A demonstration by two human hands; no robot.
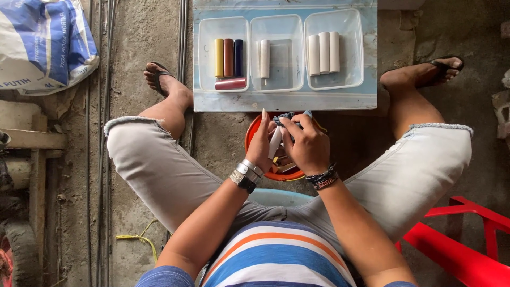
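Observation:
My left hand [261,143] holds a short white tube [275,142] over an orange bucket [254,137] between my knees. My right hand [307,143] presses a dark blue cloth [287,117] against the tube's upper end. More pieces lie inside the bucket, mostly hidden by my hands. Ahead sit three clear trays on a pale blue board [281,101]: the left tray [223,53] has yellow, brown, blue and a lying red tube, the middle tray [277,53] one white tube, the right tray [334,49] three white tubes.
I sit with legs apart on a rough concrete floor, sandalled feet either side of the board. A blue and white sack [45,42] lies at top left, wooden planks [32,138] at left, a red plastic chair [467,244] at bottom right, cables [106,106] along the floor.

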